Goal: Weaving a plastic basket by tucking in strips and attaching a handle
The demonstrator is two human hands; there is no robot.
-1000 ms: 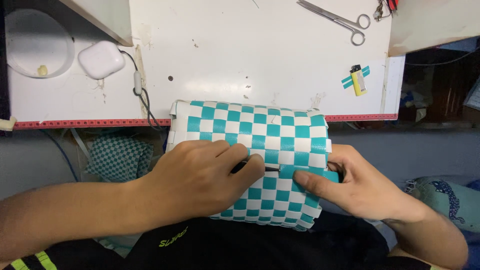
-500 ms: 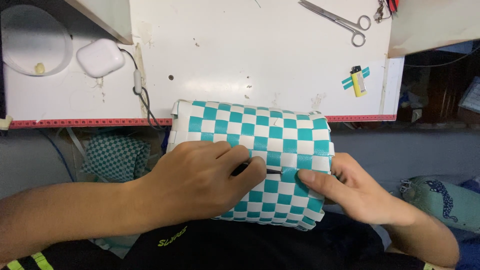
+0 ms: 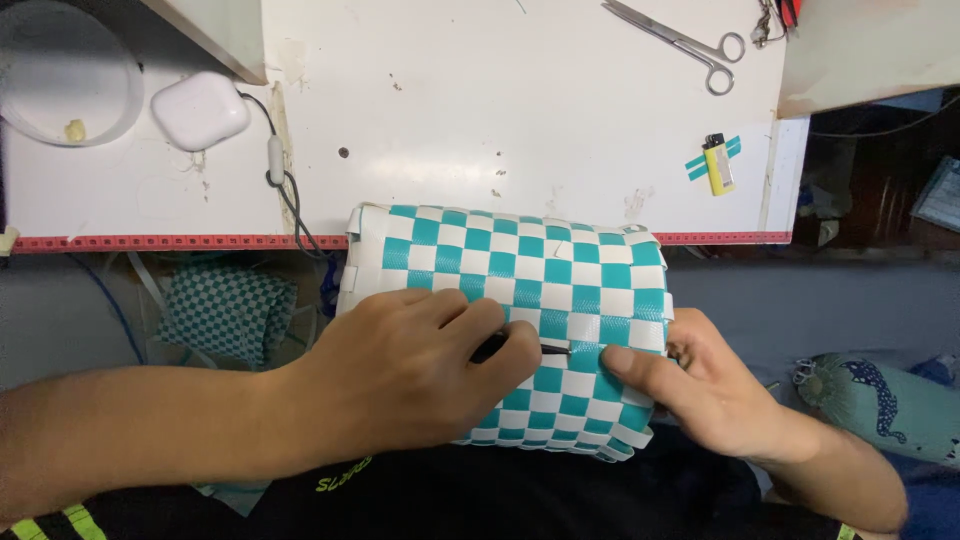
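Note:
A woven basket (image 3: 530, 270) of teal and white checkered strips lies on my lap against the edge of the white table (image 3: 480, 120). My left hand (image 3: 410, 375) rests on its front and pinches a thin dark tool (image 3: 545, 349) whose tip points into the weave. My right hand (image 3: 700, 385) presses on the basket's right end, the index finger lying flat on a strip just right of the tool's tip.
On the table lie scissors (image 3: 680, 40) at the back right, a yellow lighter (image 3: 716, 165) on teal tape, a white charger case (image 3: 200, 108) with a cable, and a clear round lid (image 3: 65, 85). Another checkered woven piece (image 3: 225, 310) lies lower left.
The basket and both hands have shifted slightly; my right index finger has slid closer to the tool's tip. The grip on the tool is unchanged.

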